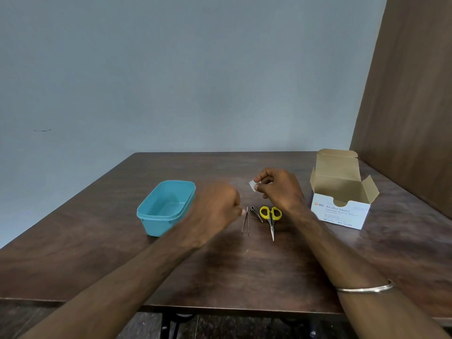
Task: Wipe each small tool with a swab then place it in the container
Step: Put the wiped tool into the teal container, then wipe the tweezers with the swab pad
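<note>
Three small tools lie side by side on the dark wooden table [244, 270]: metal tweezers [245, 220], a nail clipper [255, 213] and yellow-handled scissors [271, 219]. My right hand [278, 189] hovers above them, pinching a small white swab [252, 185] between thumb and fingers. My left hand [215, 211] is blurred, fingers curled, its fingertips right beside the top of the tweezers; whether it touches them I cannot tell. The teal plastic container [149, 211] stands to the left with nothing visible inside.
An open white box of alcohol swabs [341, 211] stands at the right, its cardboard flaps up. A brown wooden panel [415, 106] rises behind it. The table's front edge runs just below my forearms. A metal bangle [367, 288] is on my right wrist.
</note>
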Demonstrator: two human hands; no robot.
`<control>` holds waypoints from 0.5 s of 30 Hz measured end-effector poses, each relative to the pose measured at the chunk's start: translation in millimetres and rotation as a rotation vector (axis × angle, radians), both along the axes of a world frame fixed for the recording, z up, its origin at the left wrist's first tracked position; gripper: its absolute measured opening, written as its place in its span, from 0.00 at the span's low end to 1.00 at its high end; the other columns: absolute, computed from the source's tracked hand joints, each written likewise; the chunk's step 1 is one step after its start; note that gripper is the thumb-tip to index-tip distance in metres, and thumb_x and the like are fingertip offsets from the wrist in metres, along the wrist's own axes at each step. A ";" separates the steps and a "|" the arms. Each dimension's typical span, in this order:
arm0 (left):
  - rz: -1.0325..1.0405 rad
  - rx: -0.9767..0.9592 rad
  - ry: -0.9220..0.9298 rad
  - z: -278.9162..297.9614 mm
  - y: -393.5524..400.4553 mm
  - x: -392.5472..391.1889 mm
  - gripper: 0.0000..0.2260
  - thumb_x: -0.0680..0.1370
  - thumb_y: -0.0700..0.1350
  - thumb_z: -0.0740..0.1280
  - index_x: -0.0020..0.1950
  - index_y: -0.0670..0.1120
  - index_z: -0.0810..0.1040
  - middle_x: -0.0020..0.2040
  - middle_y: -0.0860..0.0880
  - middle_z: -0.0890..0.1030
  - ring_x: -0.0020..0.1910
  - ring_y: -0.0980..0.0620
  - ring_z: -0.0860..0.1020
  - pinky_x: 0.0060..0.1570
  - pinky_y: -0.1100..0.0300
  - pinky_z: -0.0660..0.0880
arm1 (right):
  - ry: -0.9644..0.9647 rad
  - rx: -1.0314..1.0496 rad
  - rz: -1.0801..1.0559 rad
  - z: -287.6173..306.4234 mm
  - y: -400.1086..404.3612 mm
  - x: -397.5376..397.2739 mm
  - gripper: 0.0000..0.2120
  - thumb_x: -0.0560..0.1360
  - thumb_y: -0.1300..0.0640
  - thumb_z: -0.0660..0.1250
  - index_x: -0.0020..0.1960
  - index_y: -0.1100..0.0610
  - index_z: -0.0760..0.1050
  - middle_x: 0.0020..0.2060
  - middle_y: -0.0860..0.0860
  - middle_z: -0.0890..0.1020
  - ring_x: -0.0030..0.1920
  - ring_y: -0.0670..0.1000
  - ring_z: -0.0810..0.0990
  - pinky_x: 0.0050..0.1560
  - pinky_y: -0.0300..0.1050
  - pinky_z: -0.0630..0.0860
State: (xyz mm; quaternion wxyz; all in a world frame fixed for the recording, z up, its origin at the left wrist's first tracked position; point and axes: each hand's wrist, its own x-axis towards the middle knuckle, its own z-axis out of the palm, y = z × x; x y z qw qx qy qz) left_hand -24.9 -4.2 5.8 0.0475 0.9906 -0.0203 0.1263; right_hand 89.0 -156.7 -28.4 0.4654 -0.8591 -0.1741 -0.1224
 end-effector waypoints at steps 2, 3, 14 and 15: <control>-0.012 -0.001 0.021 -7.3 -6.9 1.2 0.17 0.75 0.59 0.68 0.46 0.46 0.85 0.43 0.47 0.84 0.43 0.49 0.80 0.45 0.57 0.76 | -0.004 -0.002 -0.004 0.2 0.2 -0.8 0.06 0.70 0.58 0.75 0.42 0.48 0.82 0.36 0.45 0.85 0.33 0.49 0.84 0.44 0.53 0.82; -0.010 -0.013 0.039 -9.9 -10.1 1.4 0.18 0.75 0.60 0.68 0.45 0.46 0.85 0.41 0.48 0.84 0.42 0.50 0.79 0.43 0.58 0.75 | -0.008 -0.008 -0.003 0.2 0.1 -1.1 0.05 0.70 0.58 0.75 0.42 0.48 0.82 0.37 0.46 0.85 0.33 0.49 0.84 0.44 0.53 0.82; 0.069 0.030 0.084 -13.8 -18.4 0.5 0.13 0.75 0.55 0.69 0.48 0.45 0.82 0.45 0.46 0.82 0.47 0.47 0.79 0.47 0.55 0.75 | 0.000 0.052 0.031 0.7 -0.2 -2.4 0.04 0.70 0.54 0.77 0.40 0.49 0.82 0.35 0.46 0.85 0.33 0.50 0.84 0.43 0.50 0.82; 0.077 0.033 0.069 -13.9 -18.0 -0.2 0.12 0.75 0.53 0.69 0.48 0.44 0.82 0.45 0.46 0.82 0.47 0.46 0.79 0.47 0.55 0.75 | 0.012 0.078 0.058 1.2 0.5 -3.4 0.05 0.70 0.55 0.77 0.40 0.48 0.82 0.35 0.47 0.85 0.34 0.50 0.85 0.43 0.50 0.82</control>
